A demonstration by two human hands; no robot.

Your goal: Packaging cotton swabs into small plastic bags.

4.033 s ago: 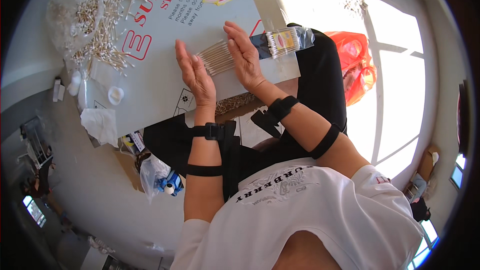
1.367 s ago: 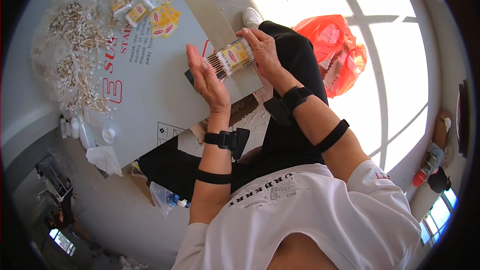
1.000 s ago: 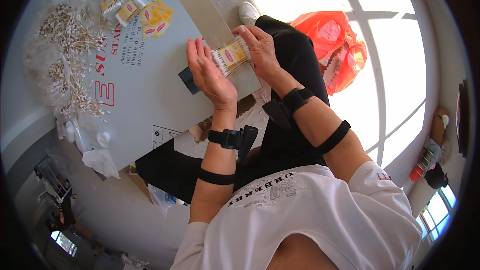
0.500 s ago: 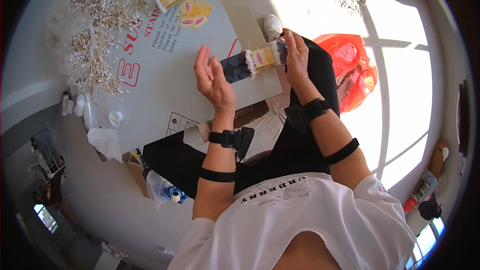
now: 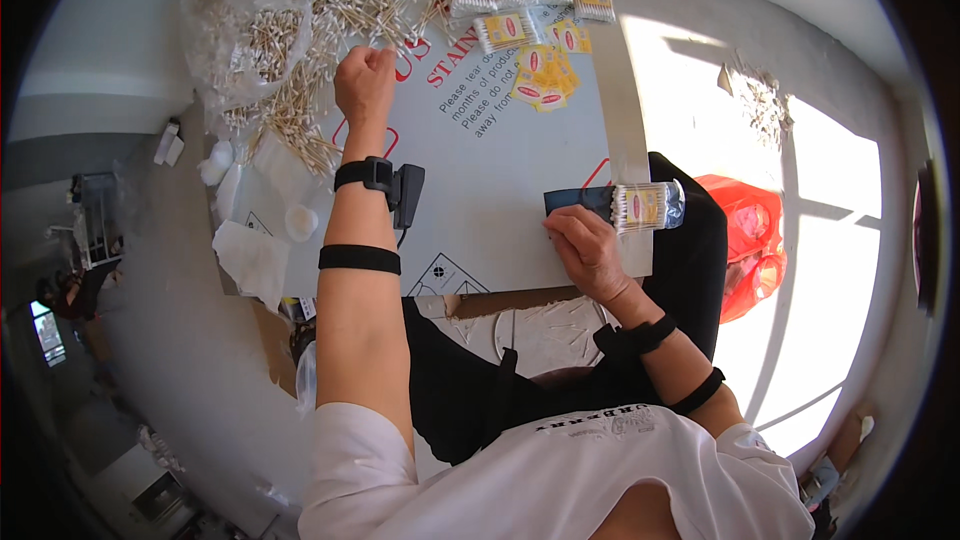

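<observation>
My left hand (image 5: 365, 85) is closed, fingertips at the near edge of a heap of loose cotton swabs (image 5: 300, 105); whatever they pinch is hidden. Far to the right, my right hand (image 5: 588, 252) has its fingers bent together beside a dark blue strip (image 5: 580, 203). Whether these fingers hold anything does not show. Next to the strip, a pack of cotton swabs (image 5: 640, 208) with a yellow label lies across the table's right edge, its clear wrapper sticking out beyond.
Filled swab packs (image 5: 505, 32) and loose yellow labels (image 5: 545, 78) lie on the table (image 5: 450, 180)'s far side. A clear plastic bag (image 5: 255, 30) covers part of the heap. At left are a small white cup (image 5: 301, 223) and white paper (image 5: 250, 262). A red plastic bag (image 5: 750, 240) stands right of my leg.
My left hand has gone from near the pack to the swab heap and closed. My right hand has come off the pack's right end to beside the dark strip. The view has shifted.
</observation>
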